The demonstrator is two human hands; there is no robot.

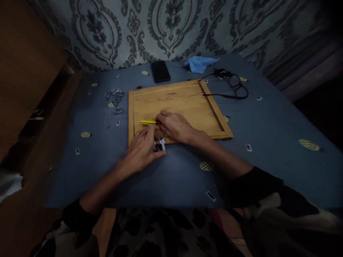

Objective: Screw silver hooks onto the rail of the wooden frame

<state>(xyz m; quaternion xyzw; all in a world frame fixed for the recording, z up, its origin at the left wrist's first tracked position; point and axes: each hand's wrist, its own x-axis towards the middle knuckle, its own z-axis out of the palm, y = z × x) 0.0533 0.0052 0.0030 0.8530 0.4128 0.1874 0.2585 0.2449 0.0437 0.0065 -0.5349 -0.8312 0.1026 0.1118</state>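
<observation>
A framed wooden panel [174, 103], like a cabinet door, lies flat before me. At its near edge sits a metal hinge [162, 143], partly covered by my fingers. My left hand [142, 148] is closed around the hinge, its thumb below and its fingers over the frame's edge. My right hand [175, 126] is closed just above it, with the fingertips close to the left hand's. From that hand a slim yellow-handled tool [148, 122] sticks out to the left over the panel. The tool's working end is hidden, so its kind is unclear.
Several metal hinges [116, 96] lie loose left of the panel, with a small screw [108, 127] nearby. Behind stand a black phone [160, 71] and a blue cloth [200, 64]. Eyeglasses [237, 87] overlap the panel's right corner. A patterned blue cloth [268, 142] covers the table.
</observation>
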